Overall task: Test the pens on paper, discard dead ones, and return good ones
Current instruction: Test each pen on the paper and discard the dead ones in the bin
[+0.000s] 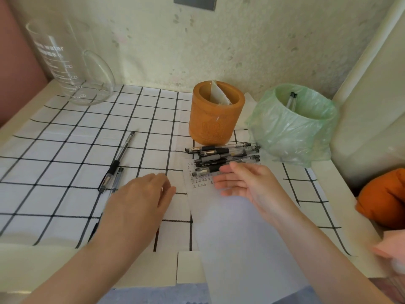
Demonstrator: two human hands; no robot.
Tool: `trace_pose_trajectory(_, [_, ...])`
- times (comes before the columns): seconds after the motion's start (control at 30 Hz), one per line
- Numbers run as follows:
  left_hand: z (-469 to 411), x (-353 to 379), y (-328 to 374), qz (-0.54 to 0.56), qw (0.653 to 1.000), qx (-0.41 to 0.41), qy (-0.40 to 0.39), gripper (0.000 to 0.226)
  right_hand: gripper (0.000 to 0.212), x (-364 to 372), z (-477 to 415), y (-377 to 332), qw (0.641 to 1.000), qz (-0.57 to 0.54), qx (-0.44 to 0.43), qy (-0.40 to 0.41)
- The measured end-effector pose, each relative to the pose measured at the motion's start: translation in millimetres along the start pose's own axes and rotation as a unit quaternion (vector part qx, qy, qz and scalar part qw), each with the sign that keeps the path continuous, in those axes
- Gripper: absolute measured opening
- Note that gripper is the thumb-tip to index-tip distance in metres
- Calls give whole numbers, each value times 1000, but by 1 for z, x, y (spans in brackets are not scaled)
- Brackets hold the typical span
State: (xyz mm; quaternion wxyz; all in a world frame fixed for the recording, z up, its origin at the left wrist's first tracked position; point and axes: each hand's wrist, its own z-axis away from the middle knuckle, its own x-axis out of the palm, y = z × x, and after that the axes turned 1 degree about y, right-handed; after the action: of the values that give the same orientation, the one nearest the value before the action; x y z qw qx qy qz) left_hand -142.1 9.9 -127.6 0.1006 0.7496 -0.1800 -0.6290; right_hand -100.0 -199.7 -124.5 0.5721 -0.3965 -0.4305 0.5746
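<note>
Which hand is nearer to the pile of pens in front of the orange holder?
Right. The right hand reaches the pile of pens with its fingertips; the left hand lies off to its left, over the checked cloth.

Glass jug [65, 69], far left, upright on checked cloth [65, 150]. Orange cushion [383, 198], right edge. Pink item [390, 249], near right, blurred. Grey plate [195, 2], far wall.

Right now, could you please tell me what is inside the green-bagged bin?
Two pens stand inside the green-bagged bin, their dark-tipped ends leaning against the far wall. Their lower parts and the bin's bottom are hidden by its near wall.
</note>
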Motion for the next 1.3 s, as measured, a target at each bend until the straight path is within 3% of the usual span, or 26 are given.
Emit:
trace_pose_trajectory(0.07, [1, 1, -14, -70, 997, 14, 30, 12, 24, -1, 1, 0, 1000, 24, -10, 7])
trace_pose_trajectory(0.17, [5, 5, -30, -155, 987, -12, 38, 25, 22, -2, 1, -2, 999, 40, -27, 14])
trace_pose_trajectory(0.3, [10, 10, -34, -169, 985, -5, 29, 46, 22, -1, 1, -2, 999, 41, -35, 6])
trace_pose_trajectory(0.43, [8, 13, -26, -68, 997, 8, 41, 58, 20, 0, 2, 2, 998, 44, -38, -6])
trace_pose_trajectory(0.57, [3, 13, -13, 55, 995, 57, 57, 49, 21, 3, 2, 1, 998, 51, -46, -15])
trace_pose_trajectory(0.73, [-2, 2, 14, 260, 956, 95, 94, 37, 45, 9, 12, -5, 992, 51, -5, -118])
trace_pose_trajectory(0.8, [-1, 0, 25, 315, 939, 107, 91, 33, 39, 15, 17, -4, 984, 44, 6, -174])
trace_pose_trajectory(0.9, [1, 3, 37, 356, 925, 105, 81, 33, 32, 20, 20, -1, 980, 32, -17, -196])
trace_pose_trajectory(1.0, [3, 6, 42, 372, 924, 54, 69, 30, 33, 16, 17, -2, 989, -3, -52, -140])
trace_pose_trajectory(1.13, [3, 9, 37, 382, 918, -59, -86, 7, 27, 5, 15, -8, 991, -71, -83, -72])
trace_pose_trajectory(1.3, [8, 10, 42, 344, 933, -33, -102, 22, 18, 5, 20, -9, 993, -15, -69, -95])
